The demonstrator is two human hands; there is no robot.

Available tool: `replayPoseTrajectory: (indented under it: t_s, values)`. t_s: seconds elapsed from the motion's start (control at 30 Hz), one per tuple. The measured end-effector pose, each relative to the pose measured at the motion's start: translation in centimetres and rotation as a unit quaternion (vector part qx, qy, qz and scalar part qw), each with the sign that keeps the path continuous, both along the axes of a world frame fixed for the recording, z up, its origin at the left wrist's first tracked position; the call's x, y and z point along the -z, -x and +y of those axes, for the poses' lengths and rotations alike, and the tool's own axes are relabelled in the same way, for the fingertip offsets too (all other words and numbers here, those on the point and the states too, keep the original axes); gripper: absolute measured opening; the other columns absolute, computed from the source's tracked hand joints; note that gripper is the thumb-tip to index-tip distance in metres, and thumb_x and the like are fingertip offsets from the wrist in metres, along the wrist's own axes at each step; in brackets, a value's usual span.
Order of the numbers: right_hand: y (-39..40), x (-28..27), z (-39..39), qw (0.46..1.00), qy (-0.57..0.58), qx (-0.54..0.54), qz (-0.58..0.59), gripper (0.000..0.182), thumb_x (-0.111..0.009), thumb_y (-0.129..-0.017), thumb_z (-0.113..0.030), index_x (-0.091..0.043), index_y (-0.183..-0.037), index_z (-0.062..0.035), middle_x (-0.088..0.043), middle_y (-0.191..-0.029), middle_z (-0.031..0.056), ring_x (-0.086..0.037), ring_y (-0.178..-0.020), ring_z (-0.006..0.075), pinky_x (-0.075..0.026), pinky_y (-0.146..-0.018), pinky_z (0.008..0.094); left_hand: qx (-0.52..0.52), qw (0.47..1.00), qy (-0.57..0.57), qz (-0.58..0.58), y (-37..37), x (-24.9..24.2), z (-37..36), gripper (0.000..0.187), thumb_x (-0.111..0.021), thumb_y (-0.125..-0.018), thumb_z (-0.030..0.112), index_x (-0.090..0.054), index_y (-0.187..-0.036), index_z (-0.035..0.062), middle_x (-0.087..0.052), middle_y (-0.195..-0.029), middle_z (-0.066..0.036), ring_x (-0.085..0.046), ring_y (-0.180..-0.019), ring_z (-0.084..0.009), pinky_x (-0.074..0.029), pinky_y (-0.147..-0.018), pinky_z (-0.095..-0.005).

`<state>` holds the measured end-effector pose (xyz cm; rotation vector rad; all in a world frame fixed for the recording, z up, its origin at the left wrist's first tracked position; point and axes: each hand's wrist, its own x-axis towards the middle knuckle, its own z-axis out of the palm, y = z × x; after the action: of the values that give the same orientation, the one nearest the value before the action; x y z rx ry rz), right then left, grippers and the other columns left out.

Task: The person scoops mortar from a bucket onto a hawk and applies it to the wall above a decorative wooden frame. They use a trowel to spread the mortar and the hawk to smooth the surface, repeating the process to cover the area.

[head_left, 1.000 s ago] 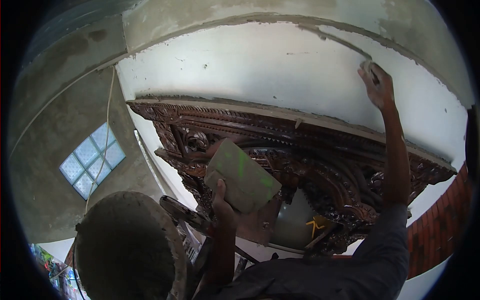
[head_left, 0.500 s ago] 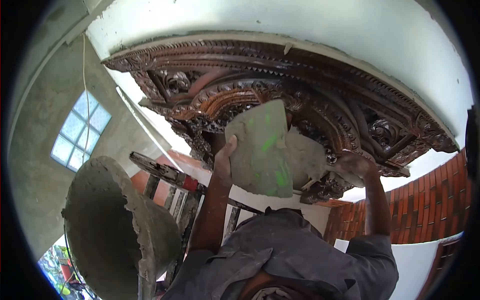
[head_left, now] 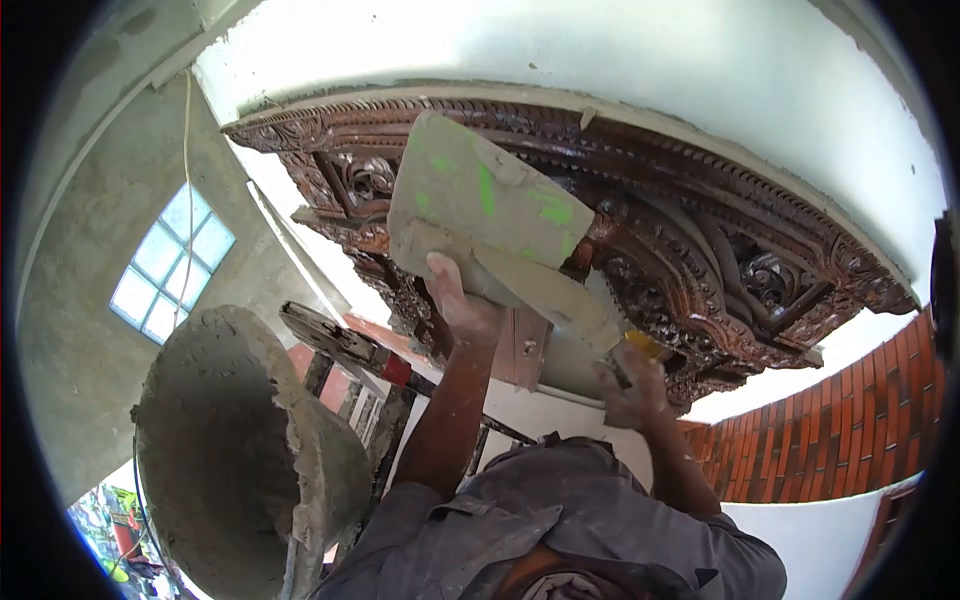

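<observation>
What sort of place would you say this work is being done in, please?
Probably a building under construction or renovation: bare grey plastered wall, an unfinished red brick wall, and a mortar-caked bucket beside a carved wooden frame.

Plaster-caked green board raised, tilted; grey trowel blade against its lower edge.

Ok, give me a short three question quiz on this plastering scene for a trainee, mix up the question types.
1. True or false: the left hand holds the green-flecked plaster board from below.
2. Which tool does the right hand grip? A) trowel B) hammer C) paintbrush
3. Fill in: the mortar-caked bucket sits at the lower ____ of the view, below the carved wooden frame.

Key: 1 true. 2 A, the trowel with its blade against the board. 3 left.
</observation>
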<state>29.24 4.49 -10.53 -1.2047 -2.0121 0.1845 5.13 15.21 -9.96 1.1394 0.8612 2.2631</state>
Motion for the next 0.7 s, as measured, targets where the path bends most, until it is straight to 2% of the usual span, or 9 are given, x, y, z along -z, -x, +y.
replayPoseTrajectory:
  t_s: [0.03, 0.1, 0.2, 0.27, 0.4, 0.43, 0.53, 0.6, 0.7]
  values:
    - [0.6, -0.7, 0.5, 0.998, -0.061, -0.010, -0.012, 0.029, -0.066, -0.080, -0.012, -0.061, -0.105, 0.0020, -0.063, -0.091, 0.0195, -0.063, -0.081, 0.0386, -0.051, -0.069, 0.0418, 0.013, 1.000, -0.019, -0.007, -0.2, -0.8, -0.3, 0.061, -0.042, -0.100, 0.044, -0.033, -0.143, 0.0019, -0.043, -0.140, -0.014, -0.045, -0.127, -0.0265, -0.038, -0.108, -0.0446]
    - [1.1, -0.7, 2.1, 0.991, -0.128, -0.034, 0.002, 0.029, -0.066, -0.077, -0.008, -0.061, -0.103, 0.0014, -0.064, -0.094, 0.0215, -0.063, -0.082, 0.0410, -0.052, -0.070, 0.0442, 0.198, 0.953, -0.079, -0.216, -0.6, -4.5, -2.8, 0.062, -0.043, -0.098, 0.045, -0.034, -0.144, 0.0046, -0.044, -0.139, -0.014, -0.045, -0.128, -0.0269, -0.036, -0.109, -0.0466]
    - [1.2, -4.0, 4.3, 0.982, -0.168, -0.085, 0.030, 0.028, -0.067, -0.072, -0.003, -0.062, -0.100, 0.0016, -0.064, -0.094, 0.0216, -0.063, -0.081, 0.0407, -0.052, -0.071, 0.0452, 0.264, 0.918, -0.076, -0.285, 1.2, -3.4, -3.3, 0.060, -0.044, -0.097, 0.044, -0.036, -0.143, 0.0071, -0.044, -0.138, -0.013, -0.044, -0.128, -0.0273, -0.036, -0.109, -0.0473]
    - [0.4, -6.4, 6.2, 0.969, -0.232, -0.090, -0.005, 0.027, -0.067, -0.071, -0.001, -0.062, -0.097, 0.0020, -0.064, -0.093, 0.0214, -0.063, -0.080, 0.0408, -0.052, -0.070, 0.0456, 0.284, 0.927, -0.107, -0.223, 2.6, -3.0, -4.0, 0.063, -0.043, -0.098, 0.047, -0.031, -0.146, 0.0076, -0.040, -0.142, -0.013, -0.042, -0.130, -0.0304, -0.035, -0.109, -0.0486]
    - [-1.0, -12.3, 8.6, 0.932, -0.349, -0.029, -0.092, 0.021, -0.062, -0.076, -0.002, -0.062, -0.097, 0.0015, -0.063, -0.092, 0.0202, -0.062, -0.079, 0.0410, -0.051, -0.070, 0.0460, 0.248, 0.953, -0.159, -0.075, 2.5, -4.5, -5.6, 0.061, -0.041, -0.099, 0.043, -0.030, -0.147, 0.0069, -0.039, -0.144, -0.014, -0.041, -0.131, -0.0323, -0.035, -0.110, -0.0489]
    - [-0.8, -15.6, 9.1, 0.924, -0.368, -0.011, -0.102, 0.020, -0.061, -0.079, -0.003, -0.062, -0.098, 0.0011, -0.063, -0.092, 0.0196, -0.062, -0.080, 0.0410, -0.051, -0.070, 0.0463, 0.191, 0.976, -0.100, -0.034, 3.2, -3.9, -5.6, 0.060, -0.041, -0.099, 0.040, -0.030, -0.146, 0.0048, -0.040, -0.143, -0.015, -0.043, -0.130, -0.0318, -0.037, -0.108, -0.0473]
    - [0.2, -22.6, 12.1, 0.922, -0.365, 0.083, -0.101, 0.019, -0.062, -0.086, -0.012, -0.062, -0.102, -0.0009, -0.062, -0.094, 0.0181, -0.062, -0.084, 0.0395, -0.050, -0.072, 0.0463, 0.163, 0.978, 0.024, -0.125, 4.0, -1.7, -4.4, 0.059, -0.042, -0.099, 0.039, -0.032, -0.145, 0.0027, -0.041, -0.142, -0.016, -0.045, -0.128, -0.0308, -0.040, -0.106, -0.0459]
    - [1.2, -27.4, 14.3, 0.931, -0.316, 0.118, -0.139, 0.025, -0.062, -0.090, -0.022, -0.062, -0.106, -0.0024, -0.063, -0.098, 0.0190, -0.062, -0.089, 0.0393, -0.050, -0.076, 0.0461, 0.121, 0.982, 0.030, -0.143, 4.2, -1.5, -3.7, 0.056, -0.043, -0.100, 0.037, -0.034, -0.143, 0.0018, -0.042, -0.140, -0.016, -0.046, -0.126, -0.0296, -0.041, -0.105, -0.0445]
    - [1.8, -30.4, 21.4, 0.902, -0.351, 0.172, -0.185, 0.033, -0.055, -0.094, -0.031, -0.062, -0.110, -0.0032, -0.064, -0.107, 0.0202, -0.062, -0.098, 0.0397, -0.050, -0.086, 0.0469, 0.079, 0.978, 0.051, -0.185, 4.0, -2.6, -3.6, 0.054, -0.045, -0.100, 0.034, -0.036, -0.142, 0.0011, -0.045, -0.138, -0.015, -0.048, -0.124, -0.0276, -0.043, -0.103, -0.0426]
